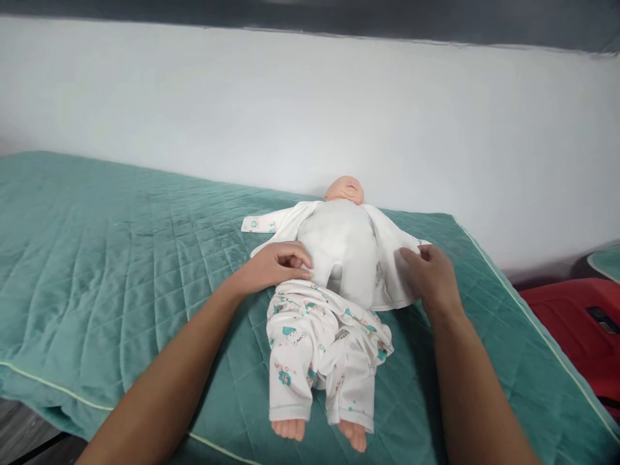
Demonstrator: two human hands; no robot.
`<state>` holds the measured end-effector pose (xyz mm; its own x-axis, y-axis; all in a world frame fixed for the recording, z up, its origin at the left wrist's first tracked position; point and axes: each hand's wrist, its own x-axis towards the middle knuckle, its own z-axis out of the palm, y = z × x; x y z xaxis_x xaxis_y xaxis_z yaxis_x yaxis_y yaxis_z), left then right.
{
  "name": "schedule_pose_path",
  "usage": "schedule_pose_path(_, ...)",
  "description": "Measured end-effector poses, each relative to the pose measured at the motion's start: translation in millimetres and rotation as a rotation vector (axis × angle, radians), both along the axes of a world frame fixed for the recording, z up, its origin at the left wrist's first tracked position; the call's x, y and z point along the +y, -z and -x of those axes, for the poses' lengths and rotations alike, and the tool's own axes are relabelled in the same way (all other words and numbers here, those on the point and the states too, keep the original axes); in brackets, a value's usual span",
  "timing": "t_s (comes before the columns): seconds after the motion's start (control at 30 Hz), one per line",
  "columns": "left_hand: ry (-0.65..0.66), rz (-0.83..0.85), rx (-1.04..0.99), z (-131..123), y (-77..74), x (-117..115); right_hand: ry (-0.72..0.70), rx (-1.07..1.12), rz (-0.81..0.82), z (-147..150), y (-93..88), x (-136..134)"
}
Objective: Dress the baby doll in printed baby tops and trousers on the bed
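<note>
A baby doll [339, 236] with a white cloth body lies on its back, feet toward me. Its white jacket [394, 265] is spread apart at the front, and the printed sleeve [259, 223] on the left side stretches outward. White trousers [293, 339] with teal and pink prints are bunched below the hips, leaving the feet bare. My left hand [276, 266] rests by the doll's hip just above the trouser waistband, fingers bent, thumb and fingertips slightly apart. On the other side, my right hand [433, 274] pinches the jacket near its sleeve; that sleeve is mostly hidden.
A green quilted cover [145, 271] with pale piping lies under the doll. Behind it rises a white wall [271, 110]. A red chair [576, 323] stands beyond the cover's right edge, with a green surface [608, 261] behind it.
</note>
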<state>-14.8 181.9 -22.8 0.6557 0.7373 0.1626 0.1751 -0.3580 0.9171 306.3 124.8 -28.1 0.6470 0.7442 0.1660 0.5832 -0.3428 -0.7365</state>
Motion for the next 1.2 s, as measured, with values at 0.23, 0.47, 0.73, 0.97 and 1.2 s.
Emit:
schedule_pose_path(0.23, 0.235, -0.034, 0.096, 12.4, -11.6, 1.0, -0.052, -0.179, 0.266, -43.4, 1.1, -11.5)
schedule_pose_path(0.47, 0.459, 0.03, 0.167, 17.5, -19.2, 2.3, -0.149, -0.329, -0.068, -10.9, -13.8, -26.2)
schedule_pose_path(0.73, 0.6, 0.169, 0.272, 12.4, -22.4, -4.1, -1.023, -0.056, -0.166, 94.6, -25.5, -43.0)
schedule_pose_path(0.97, 0.67, 0.402, 0.337, 6.6, -21.4, -12.0, -1.257, -0.104, -0.027, 101.3, -28.7, -46.6)
schedule_pose_path(1.2, 0.702, 0.512, 0.321, 4.0, -19.1, -17.6, -1.441, -0.024, 0.028, 96.8, -30.2, -49.6)
